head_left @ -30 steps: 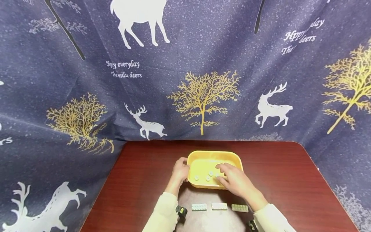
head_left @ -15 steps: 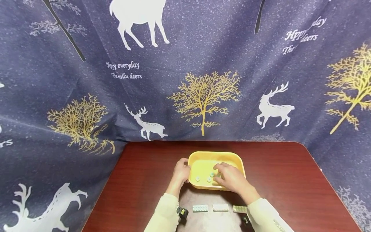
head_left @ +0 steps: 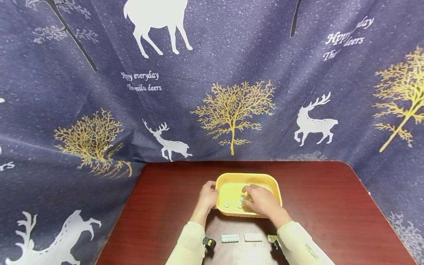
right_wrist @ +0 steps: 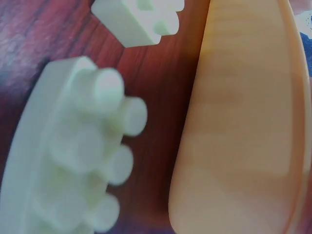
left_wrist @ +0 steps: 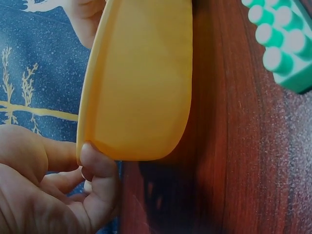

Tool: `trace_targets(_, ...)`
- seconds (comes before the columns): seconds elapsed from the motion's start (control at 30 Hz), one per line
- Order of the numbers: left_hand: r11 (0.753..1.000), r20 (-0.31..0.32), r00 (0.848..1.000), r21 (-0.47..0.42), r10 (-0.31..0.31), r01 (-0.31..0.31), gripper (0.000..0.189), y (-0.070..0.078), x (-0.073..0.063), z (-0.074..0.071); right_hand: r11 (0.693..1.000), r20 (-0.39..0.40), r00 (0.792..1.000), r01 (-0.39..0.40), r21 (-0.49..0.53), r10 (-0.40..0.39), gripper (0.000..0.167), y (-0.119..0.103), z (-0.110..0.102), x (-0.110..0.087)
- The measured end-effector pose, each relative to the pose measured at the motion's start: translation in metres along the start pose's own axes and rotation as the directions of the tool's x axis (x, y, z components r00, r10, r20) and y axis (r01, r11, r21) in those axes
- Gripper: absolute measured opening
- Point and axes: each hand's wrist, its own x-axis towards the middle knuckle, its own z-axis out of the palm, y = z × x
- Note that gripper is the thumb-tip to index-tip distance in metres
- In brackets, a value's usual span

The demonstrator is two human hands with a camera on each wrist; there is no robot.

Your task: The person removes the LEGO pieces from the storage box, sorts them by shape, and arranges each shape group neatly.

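A yellow plastic basin point(head_left: 228, 177) stands on the table. My left hand point(head_left: 208, 197) holds its left end, thumb and fingers pinching the rim, as the left wrist view shows closely. My right hand point(head_left: 261, 200) reaches into the basin over the near right side, thumb and forefinger bent and spread apart. Between those fingertips sits a small round greenish piece point(head_left: 242, 198), with a pale round piece point(head_left: 240, 204) just below it. Another pale round piece point(head_left: 226, 204) lies farther left in the basin. In the right wrist view the basin wall point(right_wrist: 239, 126) hides this hand's fingers.
In front of the basin lie three studded toy bricks in a row: a mint green brick point(head_left: 230, 238), a white brick point(head_left: 253, 237) and a yellow-green brick point(head_left: 272, 238), partly covered by the right sleeve. A deer-patterned cloth point(head_left: 205, 110) hangs behind the red-brown table point(head_left: 314, 191).
My right hand has shifted left inside the basin, toward the small round pieces, and its sleeve now covers part of the yellow-green brick. My left hand keeps its hold on the basin rim.
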Motion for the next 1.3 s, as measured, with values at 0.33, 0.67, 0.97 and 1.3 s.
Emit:
trace_targets(0.33,1.000,0.004,1.000,-0.011,0.003,-0.003,0.036,-0.001,0.000,0.000,0.999,0.010,0.999,0.037,0.009,-0.037,0.026,-0.003,0.008,0.011)
trace_targets(0.67,1.000,0.001,1.000,-0.008,0.019,-0.019,0.037,0.000,0.000,0.000,0.996,0.020,0.996,0.091,0.006,-0.091,0.009,-0.002,0.013,0.015)
trace_targets(0.97,1.000,0.000,1.000,-0.003,0.011,-0.011,0.037,0.002,-0.002,0.000,0.997,0.022,0.997,0.077,0.017,-0.078,0.011,-0.001,0.012,0.015)
trace_targets(1.3,1.000,-0.004,1.000,0.001,0.015,-0.015,0.037,0.001,-0.002,0.000,0.999,0.001,1.000,0.020,0.050,-0.020,0.015,0.001,0.007,0.013)
